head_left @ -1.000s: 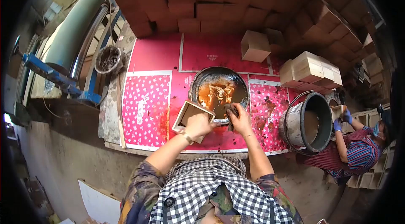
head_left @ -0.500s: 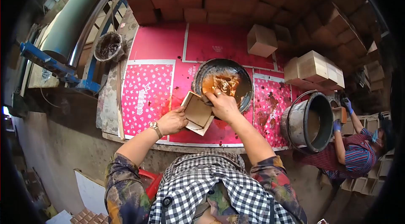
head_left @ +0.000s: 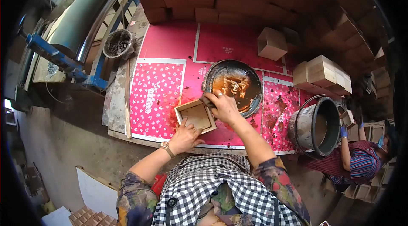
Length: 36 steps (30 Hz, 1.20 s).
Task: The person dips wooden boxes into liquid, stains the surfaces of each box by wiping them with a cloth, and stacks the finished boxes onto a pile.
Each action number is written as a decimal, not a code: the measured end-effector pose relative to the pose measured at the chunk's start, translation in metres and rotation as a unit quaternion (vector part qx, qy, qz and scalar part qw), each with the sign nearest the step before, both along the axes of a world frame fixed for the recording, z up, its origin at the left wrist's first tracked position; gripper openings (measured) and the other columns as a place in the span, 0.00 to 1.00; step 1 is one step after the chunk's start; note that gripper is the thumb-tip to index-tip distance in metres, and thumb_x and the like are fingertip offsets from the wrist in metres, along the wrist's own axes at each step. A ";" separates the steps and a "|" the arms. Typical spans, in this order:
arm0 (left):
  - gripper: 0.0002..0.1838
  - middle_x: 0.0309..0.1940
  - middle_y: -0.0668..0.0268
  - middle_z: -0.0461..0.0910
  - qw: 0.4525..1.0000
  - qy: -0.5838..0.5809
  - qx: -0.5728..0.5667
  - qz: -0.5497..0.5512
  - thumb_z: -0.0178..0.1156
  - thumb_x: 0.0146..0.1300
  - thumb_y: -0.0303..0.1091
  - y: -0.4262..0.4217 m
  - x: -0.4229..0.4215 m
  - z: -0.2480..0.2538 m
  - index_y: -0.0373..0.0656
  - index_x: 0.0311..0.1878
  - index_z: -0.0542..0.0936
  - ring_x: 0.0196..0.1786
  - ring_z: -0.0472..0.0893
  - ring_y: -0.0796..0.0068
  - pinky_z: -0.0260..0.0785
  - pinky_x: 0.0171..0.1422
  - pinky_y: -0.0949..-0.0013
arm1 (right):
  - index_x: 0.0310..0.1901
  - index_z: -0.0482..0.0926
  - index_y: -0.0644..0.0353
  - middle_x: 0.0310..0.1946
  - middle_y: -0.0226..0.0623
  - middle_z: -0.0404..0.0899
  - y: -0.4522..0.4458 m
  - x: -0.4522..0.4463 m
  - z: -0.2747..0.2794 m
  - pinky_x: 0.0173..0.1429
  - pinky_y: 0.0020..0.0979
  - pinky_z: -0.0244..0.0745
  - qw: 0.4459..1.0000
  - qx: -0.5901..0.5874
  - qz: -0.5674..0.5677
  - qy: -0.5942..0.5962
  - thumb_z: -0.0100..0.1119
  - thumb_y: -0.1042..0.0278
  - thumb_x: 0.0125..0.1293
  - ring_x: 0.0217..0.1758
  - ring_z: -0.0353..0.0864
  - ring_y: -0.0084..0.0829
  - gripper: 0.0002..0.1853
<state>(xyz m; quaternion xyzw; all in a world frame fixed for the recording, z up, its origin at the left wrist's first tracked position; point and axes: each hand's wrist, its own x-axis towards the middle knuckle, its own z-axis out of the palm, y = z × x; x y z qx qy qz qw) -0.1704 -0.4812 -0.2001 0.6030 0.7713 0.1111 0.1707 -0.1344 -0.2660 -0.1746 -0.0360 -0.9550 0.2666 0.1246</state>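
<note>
A small open wooden box [head_left: 196, 117] lies tilted on the pink table covering, its opening facing up toward me. My left hand [head_left: 185, 137] grips its near wall, with fingers reaching over the edge to the inside. My right hand [head_left: 226, 109] is closed on a dark brown pad [head_left: 208, 99], perhaps a sponge or folded rag, at the box's right far corner. Just beyond that hand sits a round black basin [head_left: 255, 83] holding wet orange-brown liquid and a lighter soaked lump [head_left: 238, 88].
To the right stands a large bucket [head_left: 302, 128], and behind it several pale boxes [head_left: 321, 75]. One box [head_left: 272, 44] stands apart near the stacked brown boxes [head_left: 238, 7]. At left are a lined pot [head_left: 118, 44] and a roller machine [head_left: 87, 13]. A co-worker [head_left: 361, 158] handles another box.
My left hand has shifted from the box's left side to its near wall. The box has turned and its inside shows more. My right hand has moved from the basin's edge to the box's corner.
</note>
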 end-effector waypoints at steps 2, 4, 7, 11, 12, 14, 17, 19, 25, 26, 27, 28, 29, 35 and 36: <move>0.30 0.44 0.59 0.77 0.996 0.002 0.045 -0.074 0.64 0.54 0.50 -0.014 -0.016 0.004 0.42 0.57 0.72 0.56 0.73 0.62 0.48 0.74 0.48 | 0.48 0.75 0.48 0.38 0.42 0.75 0.005 -0.023 -0.009 0.39 0.44 0.76 0.997 0.030 0.065 -0.012 0.59 0.71 0.51 0.39 0.80 0.46 0.19; 0.38 0.59 0.60 0.70 0.990 0.034 -0.024 -0.135 0.64 0.53 0.51 -0.025 -0.040 0.014 0.44 0.65 0.66 0.68 0.64 0.61 0.43 0.77 0.50 | 0.48 0.75 0.48 0.39 0.43 0.75 0.006 -0.036 -0.015 0.40 0.44 0.76 0.989 0.060 0.123 -0.058 0.58 0.70 0.52 0.40 0.80 0.46 0.19; 0.20 0.52 0.64 0.74 0.969 0.143 0.021 -0.200 0.56 0.57 0.38 -0.040 -0.079 -0.017 0.43 0.52 0.73 0.61 0.70 0.63 0.55 0.73 0.58 | 0.47 0.75 0.48 0.38 0.43 0.75 0.003 -0.028 -0.022 0.39 0.44 0.76 0.993 0.026 0.095 -0.067 0.57 0.69 0.54 0.40 0.80 0.46 0.17; 0.06 0.36 0.67 0.75 0.969 0.094 0.065 -0.221 0.53 0.56 0.33 -0.033 -0.086 -0.015 0.45 0.35 0.75 0.51 0.73 0.66 0.63 0.64 0.64 | 0.47 0.74 0.51 0.39 0.43 0.75 -0.007 0.029 -0.018 0.37 0.44 0.75 0.996 0.018 0.048 -0.070 0.60 0.70 0.53 0.37 0.80 0.47 0.17; 0.05 0.36 0.67 0.75 0.970 0.093 0.069 -0.212 0.53 0.56 0.34 -0.034 -0.085 -0.016 0.45 0.34 0.75 0.51 0.73 0.66 0.63 0.64 0.64 | 0.48 0.73 0.52 0.40 0.44 0.74 -0.013 0.048 -0.020 0.37 0.44 0.76 0.997 0.008 0.031 -0.065 0.60 0.71 0.52 0.37 0.80 0.48 0.19; 0.05 0.34 0.68 0.75 0.969 0.111 0.081 -0.204 0.53 0.55 0.33 -0.035 -0.081 -0.010 0.45 0.33 0.75 0.48 0.73 0.68 0.63 0.62 0.64 | 0.51 0.71 0.52 0.41 0.44 0.74 -0.034 0.083 -0.025 0.38 0.45 0.77 0.997 -0.025 -0.016 -0.078 0.60 0.72 0.51 0.38 0.80 0.48 0.23; 0.04 0.32 0.69 0.75 0.979 0.089 0.047 -0.179 0.53 0.54 0.33 -0.040 -0.064 -0.011 0.46 0.32 0.74 0.44 0.74 0.69 0.64 0.58 0.64 | 0.53 0.71 0.51 0.42 0.44 0.74 -0.056 0.088 -0.016 0.36 0.45 0.77 0.990 -0.037 -0.040 -0.130 0.57 0.72 0.51 0.39 0.80 0.47 0.24; 0.06 0.28 0.67 0.71 0.986 0.075 0.102 -0.110 0.60 0.49 0.34 -0.042 -0.040 -0.027 0.46 0.31 0.75 0.40 0.73 0.68 0.64 0.53 0.61 | 0.53 0.71 0.52 0.41 0.44 0.74 -0.055 0.078 -0.013 0.36 0.45 0.77 0.989 -0.025 0.006 -0.144 0.57 0.71 0.52 0.39 0.80 0.46 0.23; 0.19 0.36 0.57 0.77 0.964 -0.045 0.121 0.234 0.63 0.53 0.35 0.012 0.011 -0.007 0.39 0.49 0.77 0.44 0.75 0.56 0.66 0.48 0.56 | 0.49 0.74 0.53 0.38 0.45 0.76 -0.025 0.034 -0.003 0.37 0.46 0.76 0.997 -0.049 -0.047 -0.030 0.58 0.69 0.53 0.36 0.80 0.49 0.18; 0.21 0.41 0.56 0.77 0.964 -0.075 0.146 0.209 0.64 0.53 0.35 0.010 0.012 0.004 0.39 0.51 0.76 0.48 0.74 0.55 0.66 0.53 0.56 | 0.49 0.74 0.52 0.39 0.45 0.75 -0.019 0.020 0.002 0.38 0.47 0.75 0.996 -0.053 -0.072 -0.011 0.59 0.69 0.53 0.37 0.80 0.49 0.19; 0.23 0.45 0.54 0.76 0.962 -0.103 0.173 0.185 0.65 0.53 0.35 0.010 0.011 0.015 0.38 0.53 0.75 0.51 0.74 0.54 0.65 0.57 0.55 | 0.49 0.74 0.51 0.40 0.45 0.75 -0.014 0.006 0.010 0.39 0.47 0.76 0.997 -0.035 -0.063 -0.017 0.59 0.70 0.53 0.39 0.80 0.49 0.19; 0.24 0.48 0.54 0.76 0.973 -0.105 0.158 0.128 0.66 0.52 0.34 0.005 0.000 0.024 0.39 0.54 0.75 0.55 0.73 0.54 0.63 0.61 0.55 | 0.49 0.74 0.52 0.39 0.45 0.76 -0.011 -0.010 0.011 0.39 0.46 0.76 0.999 -0.015 -0.029 -0.025 0.57 0.71 0.53 0.38 0.80 0.49 0.19; 0.26 0.51 0.55 0.75 0.982 -0.106 0.141 0.070 0.67 0.51 0.34 -0.005 -0.017 0.032 0.40 0.55 0.74 0.59 0.71 0.54 0.61 0.65 0.55 | 0.49 0.74 0.52 0.38 0.45 0.76 -0.011 -0.024 0.011 0.39 0.46 0.76 0.999 0.004 0.004 -0.032 0.56 0.72 0.53 0.38 0.80 0.50 0.19; 0.28 0.60 0.64 0.70 0.972 0.154 -0.024 -0.174 0.66 0.49 0.38 -0.046 -0.121 0.013 0.45 0.56 0.74 0.69 0.62 0.63 0.47 0.76 0.55 | 0.49 0.73 0.52 0.41 0.44 0.75 -0.023 -0.045 -0.025 0.42 0.45 0.76 0.994 0.037 0.078 -0.069 0.56 0.72 0.52 0.42 0.80 0.46 0.20; 0.25 0.57 0.65 0.72 0.970 0.158 -0.020 -0.182 0.65 0.50 0.38 -0.043 -0.126 0.004 0.45 0.53 0.75 0.67 0.64 0.64 0.49 0.75 0.55 | 0.49 0.73 0.52 0.41 0.44 0.75 -0.022 -0.038 -0.025 0.41 0.45 0.76 0.996 0.022 0.053 -0.067 0.55 0.71 0.54 0.40 0.80 0.47 0.18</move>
